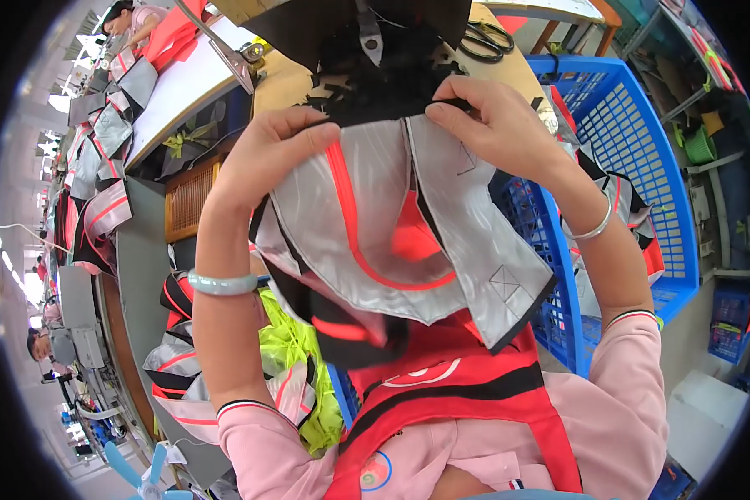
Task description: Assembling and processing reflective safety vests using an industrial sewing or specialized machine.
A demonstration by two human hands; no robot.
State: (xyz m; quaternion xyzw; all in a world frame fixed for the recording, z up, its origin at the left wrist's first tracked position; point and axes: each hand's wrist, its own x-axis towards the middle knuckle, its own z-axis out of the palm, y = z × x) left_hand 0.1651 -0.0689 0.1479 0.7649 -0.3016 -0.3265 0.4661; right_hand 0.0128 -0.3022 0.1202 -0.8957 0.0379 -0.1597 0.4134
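Note:
A silver-grey sewn fabric piece [308, 208] with red trim and black edging hangs down in front of me over my red apron. Its top edge lies between my left hand [287, 150] and my right hand [500, 125], each with thumb and fingers pinched on it. The long flap on the right side has stitched cross-box marks near its ends. Just beyond the top edge is a heap of black fabric scraps [367, 92], under a dark machine part with a metal piece [370, 37]. The lower left of the piece is blurred.
A blue plastic basket [679, 200] with similar pieces stands at my right. Black-handled scissors [486, 43] lie on the table at the back right. Yellow-green fabric [296, 342] and more silver pieces [175, 367] are piled at my left. Other people sit farther left.

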